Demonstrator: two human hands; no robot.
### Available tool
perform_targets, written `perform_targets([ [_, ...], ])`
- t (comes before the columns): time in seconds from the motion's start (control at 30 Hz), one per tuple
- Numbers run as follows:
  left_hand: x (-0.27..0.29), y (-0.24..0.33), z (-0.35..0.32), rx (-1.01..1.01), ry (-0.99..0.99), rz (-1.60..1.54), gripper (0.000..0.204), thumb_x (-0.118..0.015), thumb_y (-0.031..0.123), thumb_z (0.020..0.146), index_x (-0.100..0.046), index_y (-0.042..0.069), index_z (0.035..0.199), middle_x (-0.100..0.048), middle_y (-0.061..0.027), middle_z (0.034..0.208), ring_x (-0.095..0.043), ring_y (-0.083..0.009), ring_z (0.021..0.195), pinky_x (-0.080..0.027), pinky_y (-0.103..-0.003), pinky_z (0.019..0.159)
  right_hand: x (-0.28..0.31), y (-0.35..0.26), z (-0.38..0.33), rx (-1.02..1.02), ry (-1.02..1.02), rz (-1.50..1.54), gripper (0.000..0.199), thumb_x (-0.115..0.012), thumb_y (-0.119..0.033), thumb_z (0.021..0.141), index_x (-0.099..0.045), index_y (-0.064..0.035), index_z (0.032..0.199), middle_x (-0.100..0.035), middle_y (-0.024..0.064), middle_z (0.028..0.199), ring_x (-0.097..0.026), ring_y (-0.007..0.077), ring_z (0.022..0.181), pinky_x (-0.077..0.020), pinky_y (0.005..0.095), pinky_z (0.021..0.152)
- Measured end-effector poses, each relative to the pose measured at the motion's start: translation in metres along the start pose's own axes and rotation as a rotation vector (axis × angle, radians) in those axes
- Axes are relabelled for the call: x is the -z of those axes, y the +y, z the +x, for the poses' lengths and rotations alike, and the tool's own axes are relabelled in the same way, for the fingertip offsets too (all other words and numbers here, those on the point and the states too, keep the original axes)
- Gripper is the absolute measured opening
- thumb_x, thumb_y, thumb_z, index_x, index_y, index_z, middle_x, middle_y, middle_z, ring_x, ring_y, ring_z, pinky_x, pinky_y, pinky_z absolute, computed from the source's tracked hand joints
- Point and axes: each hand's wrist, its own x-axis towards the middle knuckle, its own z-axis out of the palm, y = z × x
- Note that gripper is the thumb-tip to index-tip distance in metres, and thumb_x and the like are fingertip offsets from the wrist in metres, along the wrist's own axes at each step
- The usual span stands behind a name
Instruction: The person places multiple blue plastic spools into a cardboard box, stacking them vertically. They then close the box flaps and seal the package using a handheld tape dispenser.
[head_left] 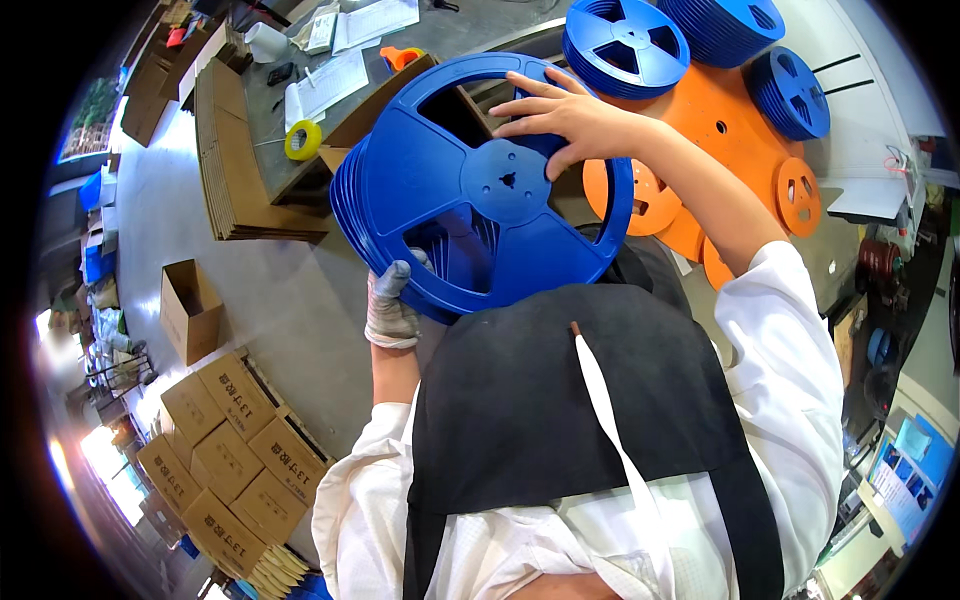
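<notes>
A stack of large blue plastic reels (470, 190) is held upright in front of my chest. My left hand (390, 300), in a grey-white glove, grips the stack at its lower left rim from below. My bare right hand (560, 115) lies spread on the face of the front reel near its upper right rim, fingers apart and pressing on the plastic. The reel's hub and three spokes face me. I wear a white coat and a black apron (560, 400).
More blue reels (625, 45) and orange reel discs (720, 110) lie on the table at the upper right. A work table with papers, a yellow tape roll (303, 139) and flat cardboard (235, 150) is upper left. Sealed cardboard boxes (230, 440) are stacked lower left.
</notes>
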Motion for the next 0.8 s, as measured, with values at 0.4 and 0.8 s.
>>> perform_targets([
  [0.4, 0.034, -0.007, 0.011, -0.019, 0.122, -0.168, 0.043, -0.079, 0.027, 0.072, -0.059, 0.009, 0.105, -0.063, -0.0027, 0.088, -0.061, -0.0160, 0.079, -0.052, -0.031, 0.072, -0.060, -0.069, -0.073, -0.613, 0.492, 2.187, 0.061, -0.017, -0.049, 0.100, -0.040, -0.0051, 0.136, -0.056, 0.0145, 0.124, -0.055, 0.0300, 0.114, -0.0431, 0.0439, 0.099],
  [0.8, -0.004, 0.001, 0.055, 0.013, 0.098, -0.324, 0.035, -0.072, 0.006, 0.076, -0.058, 0.009, 0.107, -0.066, -0.0111, 0.101, -0.063, -0.0249, 0.090, -0.055, -0.039, 0.079, -0.014, -0.042, -0.017, -0.493, 0.901, 2.100, 0.059, -0.022, -0.046, 0.101, -0.051, 0.0019, 0.119, -0.056, 0.0048, 0.074, -0.060, 0.0195, 0.071, -0.0521, 0.0374, 0.082],
])
